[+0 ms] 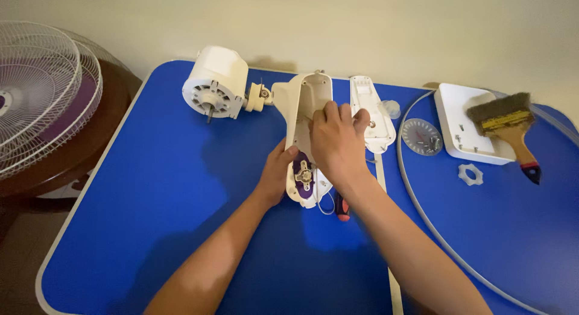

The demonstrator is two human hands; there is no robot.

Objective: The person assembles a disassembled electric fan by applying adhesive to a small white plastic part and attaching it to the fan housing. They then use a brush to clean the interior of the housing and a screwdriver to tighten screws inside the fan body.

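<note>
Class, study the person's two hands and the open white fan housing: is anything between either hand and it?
Nothing visible. The left hand grips the open white fan housing by its side; the right hand rests directly on its open cavity.

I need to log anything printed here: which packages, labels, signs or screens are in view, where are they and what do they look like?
No packages, signs or screens.
Round dial plate: on the blue table, right of the white cover; translucent grey, fine markings.
Band on paintbrush: far right, yellow with dark marks.

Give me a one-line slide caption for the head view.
Both hands, left and right, work inside an opened white fan housing on a blue table, motor attached.
</note>
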